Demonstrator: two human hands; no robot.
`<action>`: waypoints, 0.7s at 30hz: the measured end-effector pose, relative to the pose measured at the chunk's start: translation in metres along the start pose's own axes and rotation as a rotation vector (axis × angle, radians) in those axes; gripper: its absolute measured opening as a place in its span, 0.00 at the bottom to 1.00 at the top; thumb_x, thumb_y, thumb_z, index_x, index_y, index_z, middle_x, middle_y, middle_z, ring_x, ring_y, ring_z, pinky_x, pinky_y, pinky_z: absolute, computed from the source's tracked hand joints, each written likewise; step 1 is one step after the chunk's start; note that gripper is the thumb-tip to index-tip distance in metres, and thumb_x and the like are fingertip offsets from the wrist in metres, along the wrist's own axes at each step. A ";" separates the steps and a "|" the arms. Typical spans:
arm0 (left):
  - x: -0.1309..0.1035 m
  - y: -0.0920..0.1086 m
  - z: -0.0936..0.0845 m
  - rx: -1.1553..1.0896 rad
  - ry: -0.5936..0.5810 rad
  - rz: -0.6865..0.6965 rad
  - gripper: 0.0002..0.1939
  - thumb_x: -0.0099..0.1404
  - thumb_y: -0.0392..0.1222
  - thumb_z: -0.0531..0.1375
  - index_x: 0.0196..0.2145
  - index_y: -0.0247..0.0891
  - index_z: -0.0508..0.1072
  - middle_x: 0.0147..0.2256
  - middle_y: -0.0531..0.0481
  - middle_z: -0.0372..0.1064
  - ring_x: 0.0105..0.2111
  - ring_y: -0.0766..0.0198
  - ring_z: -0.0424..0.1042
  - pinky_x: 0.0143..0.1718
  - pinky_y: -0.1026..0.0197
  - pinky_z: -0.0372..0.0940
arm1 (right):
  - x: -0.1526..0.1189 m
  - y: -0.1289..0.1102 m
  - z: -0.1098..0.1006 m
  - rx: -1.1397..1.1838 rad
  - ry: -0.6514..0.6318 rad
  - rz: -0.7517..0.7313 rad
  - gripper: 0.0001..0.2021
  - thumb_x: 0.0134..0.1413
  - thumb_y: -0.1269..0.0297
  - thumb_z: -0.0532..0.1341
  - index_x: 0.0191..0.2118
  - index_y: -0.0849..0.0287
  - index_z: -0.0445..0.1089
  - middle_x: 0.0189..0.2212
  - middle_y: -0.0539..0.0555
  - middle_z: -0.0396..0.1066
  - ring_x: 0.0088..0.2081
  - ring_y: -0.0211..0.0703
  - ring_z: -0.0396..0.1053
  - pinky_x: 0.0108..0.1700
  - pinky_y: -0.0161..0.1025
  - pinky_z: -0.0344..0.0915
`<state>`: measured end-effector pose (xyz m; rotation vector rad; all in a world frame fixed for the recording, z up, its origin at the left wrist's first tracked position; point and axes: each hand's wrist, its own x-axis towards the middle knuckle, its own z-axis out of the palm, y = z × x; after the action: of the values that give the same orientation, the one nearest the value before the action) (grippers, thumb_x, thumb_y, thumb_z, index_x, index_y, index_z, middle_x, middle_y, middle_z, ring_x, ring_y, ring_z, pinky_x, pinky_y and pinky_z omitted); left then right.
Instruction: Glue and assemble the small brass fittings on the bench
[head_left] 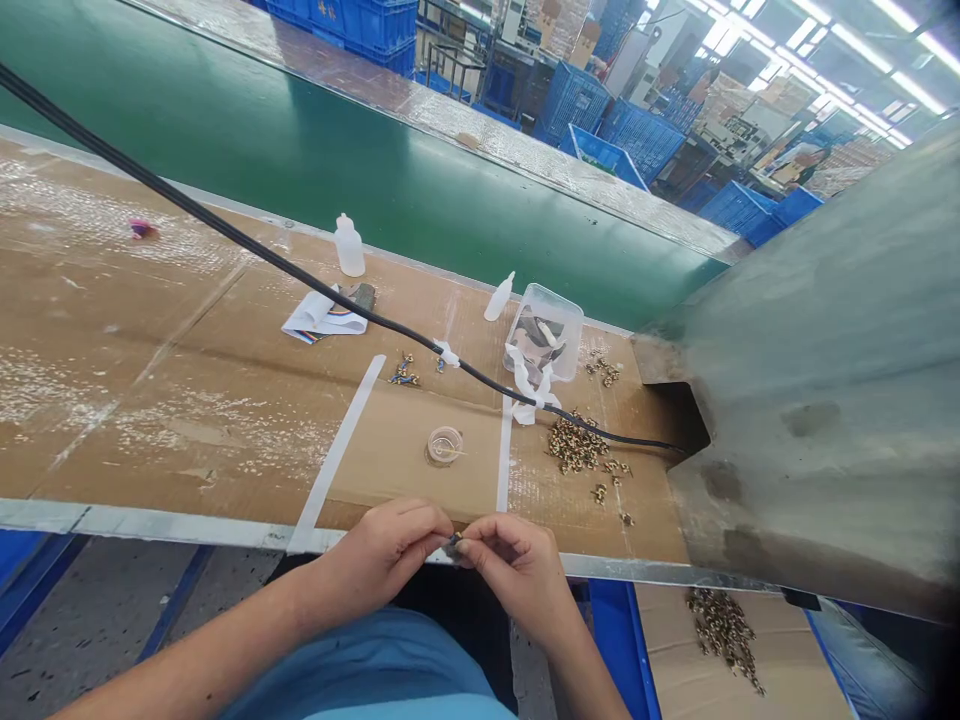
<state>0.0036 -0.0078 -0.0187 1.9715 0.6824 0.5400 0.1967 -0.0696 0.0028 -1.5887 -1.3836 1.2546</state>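
Note:
At the table's front edge, my left hand [397,545] and my right hand [514,560] meet, fingertips pinched around one small dark and brass-coloured part [453,540]. Most of that part is hidden by the fingers. Beyond the hands, a small round clear cup [444,446] with a thin stick in it stands on a cardboard sheet [390,470] edged with white tape. Right of the sheet lies a pile of small brass-and-dark parts [576,443]. A few parts with blue on them [405,372] are at the sheet's far left corner.
A black cable [315,285] crosses above the table. A clear plastic box [551,330], a small squeeze bottle [499,297], a larger white bottle [349,246] and a folded cloth [322,316] stand behind. A metal housing [810,380] rises at right. More parts [721,635] lie low right.

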 end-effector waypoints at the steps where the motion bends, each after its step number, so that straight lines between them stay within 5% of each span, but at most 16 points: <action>1: 0.001 0.002 -0.001 -0.019 0.006 -0.018 0.09 0.68 0.33 0.50 0.36 0.38 0.69 0.31 0.51 0.69 0.33 0.65 0.67 0.35 0.65 0.60 | 0.000 0.001 0.000 0.029 -0.001 0.006 0.06 0.55 0.64 0.62 0.31 0.61 0.74 0.25 0.52 0.74 0.28 0.40 0.71 0.31 0.33 0.66; 4: 0.003 0.009 -0.003 -0.177 0.004 -0.146 0.07 0.67 0.36 0.53 0.34 0.38 0.70 0.30 0.50 0.70 0.32 0.64 0.68 0.34 0.64 0.61 | -0.002 0.001 0.000 0.146 0.008 0.024 0.08 0.55 0.61 0.63 0.33 0.62 0.74 0.26 0.53 0.74 0.29 0.40 0.72 0.32 0.34 0.67; 10: 0.007 0.028 -0.003 -0.909 -0.060 -0.573 0.12 0.60 0.46 0.62 0.32 0.34 0.69 0.25 0.53 0.68 0.23 0.69 0.65 0.26 0.67 0.61 | -0.004 -0.007 0.002 0.249 0.005 -0.058 0.08 0.58 0.62 0.61 0.39 0.60 0.75 0.33 0.54 0.72 0.30 0.39 0.72 0.33 0.34 0.70; 21: 0.007 0.038 0.001 -1.171 -0.021 -0.715 0.17 0.57 0.50 0.66 0.27 0.31 0.70 0.24 0.52 0.67 0.22 0.71 0.65 0.23 0.69 0.57 | -0.004 -0.013 0.005 0.217 0.062 -0.043 0.10 0.58 0.60 0.61 0.36 0.61 0.75 0.30 0.54 0.72 0.29 0.38 0.71 0.32 0.34 0.71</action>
<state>0.0185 -0.0189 0.0150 0.5795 0.7461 0.3282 0.1883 -0.0708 0.0144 -1.4298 -1.1932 1.2732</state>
